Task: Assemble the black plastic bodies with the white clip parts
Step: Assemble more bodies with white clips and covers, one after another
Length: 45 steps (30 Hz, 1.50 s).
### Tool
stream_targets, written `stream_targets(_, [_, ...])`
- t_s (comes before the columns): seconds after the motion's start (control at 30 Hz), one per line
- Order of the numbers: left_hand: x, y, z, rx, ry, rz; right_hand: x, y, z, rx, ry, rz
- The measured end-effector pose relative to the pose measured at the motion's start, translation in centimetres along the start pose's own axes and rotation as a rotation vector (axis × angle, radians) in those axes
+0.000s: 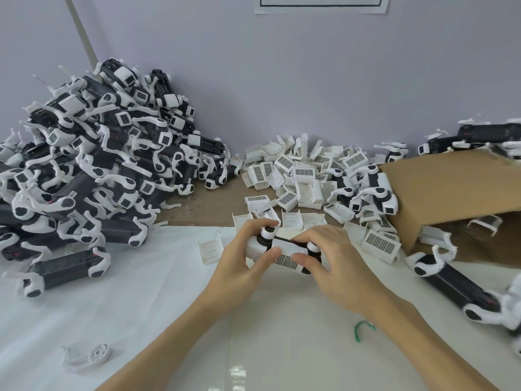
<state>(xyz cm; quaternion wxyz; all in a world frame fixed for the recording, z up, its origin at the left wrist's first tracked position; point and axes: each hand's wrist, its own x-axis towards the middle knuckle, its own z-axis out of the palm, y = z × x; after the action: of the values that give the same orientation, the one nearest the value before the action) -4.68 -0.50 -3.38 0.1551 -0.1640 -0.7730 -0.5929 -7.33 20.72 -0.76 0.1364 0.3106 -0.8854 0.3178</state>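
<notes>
Lavender wall [310, 80] behind, white sheet [141, 306] over the bench, brown board showing further back

Left of me: big heap of finished units [93, 170], black bodies with white arms. Centre back: loose pile of white clip parts [298, 176], some with printed grid labels. Right: cardboard box [456, 187] tipped on its side, more parts spilling from it. One unfinished-looking body [456, 283] lies by the box mouth

My left hand [239, 266] grips the left end of the black body [284, 249], fingers curled round it, thumb on top. My right hand [335, 263] curls over the right end, thumb pressing the white clip [287, 248] that sits along the body's top. Piece is held just above the sheet, dead centre. I judge the clip is being seated; I can't tell whether it has latched

Risks as I see them:
- uneven thumb pressure, one clip edge catches while the other rides up, part looks done but isn't
- forcing a skewed clip could bend or snap a thin tab
- fingers hide the seam, so misfit goes unseen
- loose clips just beyond my knuckles could be knocked about
- stray white arm piece [87, 356] and green twist [363, 328] on the sheet near my forearms could be swept off the bench
</notes>
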Motion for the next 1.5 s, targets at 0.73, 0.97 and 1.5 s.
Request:
stream_targets(0.73, [-0.4, -0.3, 0.3, 0.214, 0.054, 0.158, -0.1, 0.4, 0.1, 0.392, 0.086, 0.002])
stream_targets(0.97, [-0.4, 0.4, 0.8, 0.042, 0.079, 0.015, -0.3, 0.7, 1.5, -0.138, 0.227, -0.127])
stream_targets(1.5, [-0.8, 0.4, 1.8, 0.122, 0.105, 0.084, -0.5, -0.3, 1.9, -0.13, 0.182, -0.073])
